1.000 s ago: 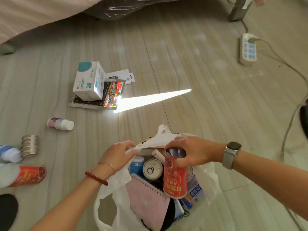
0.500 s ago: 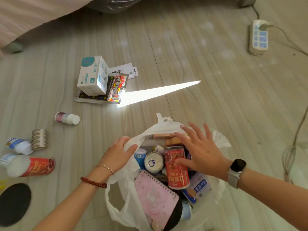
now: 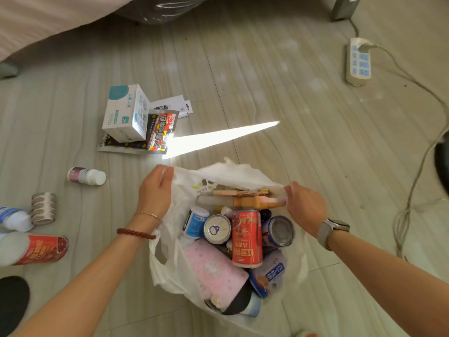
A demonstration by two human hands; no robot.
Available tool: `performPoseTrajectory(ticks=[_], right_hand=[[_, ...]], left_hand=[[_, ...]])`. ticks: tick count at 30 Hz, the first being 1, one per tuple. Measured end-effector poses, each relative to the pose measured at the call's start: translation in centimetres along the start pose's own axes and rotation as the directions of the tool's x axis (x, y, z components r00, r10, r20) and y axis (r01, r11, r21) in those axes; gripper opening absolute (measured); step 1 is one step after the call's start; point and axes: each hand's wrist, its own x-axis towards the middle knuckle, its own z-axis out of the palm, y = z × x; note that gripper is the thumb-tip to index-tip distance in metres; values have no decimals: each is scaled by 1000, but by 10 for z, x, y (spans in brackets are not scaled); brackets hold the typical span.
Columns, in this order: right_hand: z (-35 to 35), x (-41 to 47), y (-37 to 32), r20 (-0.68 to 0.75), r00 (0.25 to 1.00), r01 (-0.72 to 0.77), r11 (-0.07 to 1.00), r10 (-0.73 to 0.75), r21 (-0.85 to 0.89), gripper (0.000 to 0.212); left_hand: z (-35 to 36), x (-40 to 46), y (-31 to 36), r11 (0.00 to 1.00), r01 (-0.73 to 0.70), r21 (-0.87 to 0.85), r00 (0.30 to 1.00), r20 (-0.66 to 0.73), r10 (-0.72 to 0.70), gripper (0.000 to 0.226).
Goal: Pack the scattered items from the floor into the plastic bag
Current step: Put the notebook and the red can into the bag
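Note:
A white plastic bag (image 3: 233,175) stands open on the floor, filled with a red can (image 3: 247,239), a pink notebook (image 3: 216,269), other cans and small bottles. My left hand (image 3: 155,190) pinches the bag's rim at its far left. My right hand (image 3: 305,206) pinches the rim at the far right. On the floor to the left lie a white box (image 3: 126,113) on a snack packet (image 3: 161,132), a small white bottle (image 3: 87,176), a grey ribbed roll (image 3: 43,207), a blue-and-white bottle (image 3: 13,218) and a red tube (image 3: 36,249).
A bed edge (image 3: 48,23) runs along the top left. A white power strip (image 3: 359,62) with cables trailing down the right side lies at the upper right. A black round object (image 3: 12,302) sits at the lower left. A sunlit streak crosses the floor's middle.
My right hand put the red can into the bag and let it go, then moved to the bag's right rim. My left hand shifted up along the left rim, spreading the opening.

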Motion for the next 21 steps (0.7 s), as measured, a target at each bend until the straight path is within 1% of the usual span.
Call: performPoseTrajectory(ticks=[2,4,5,6,7,9,11,12,14,15,17,18,19,21], right_hand=[[-12,-1,-1,-156,986,-41,994,56,98,27],[-25,5,-9,-282,951,-67,975,127,213,30],[-31,11,-15,-315,938,-68,966,147,249,31],[-33,18,-21,-333,935,-45,972,121,229,30],[-34,24,-27,-338,940,4,987,52,162,28],[-31,32,-37,-284,953,117,993,-105,26,25],[-26,37,-44,-178,960,210,977,-215,-47,31],[-26,39,-48,-152,957,246,969,-248,-38,35],[-33,45,-59,-142,937,326,945,-320,26,37],[-39,48,-65,-116,924,372,927,-365,41,37],[-55,54,-78,-9,884,468,883,-468,44,38],[-66,57,-84,58,859,506,860,-509,58,38],[-78,58,-92,107,833,537,840,-543,84,37],[-102,58,-108,123,799,575,808,-589,131,34]], left_hand=[[-7,12,16,997,-69,-38,996,-64,66,22],[-6,19,25,994,-107,-14,992,-75,106,26],[-2,21,26,995,-95,19,994,-43,96,29],[5,21,23,995,-70,73,997,17,69,32],[11,20,17,988,-46,148,995,94,32,35],[22,17,4,951,-25,309,966,251,-56,39],[25,17,-2,898,-60,435,933,345,-104,44],[24,18,0,884,-72,462,922,369,-117,44],[17,26,13,899,-46,436,897,414,-155,35],[10,32,23,907,-34,420,869,460,-181,34],[-8,49,42,898,-18,440,809,534,-246,39],[-19,59,52,890,-3,456,810,524,-265,39],[-31,67,64,891,24,453,839,475,-264,36],[-54,81,79,908,104,406,922,303,-241,29]])
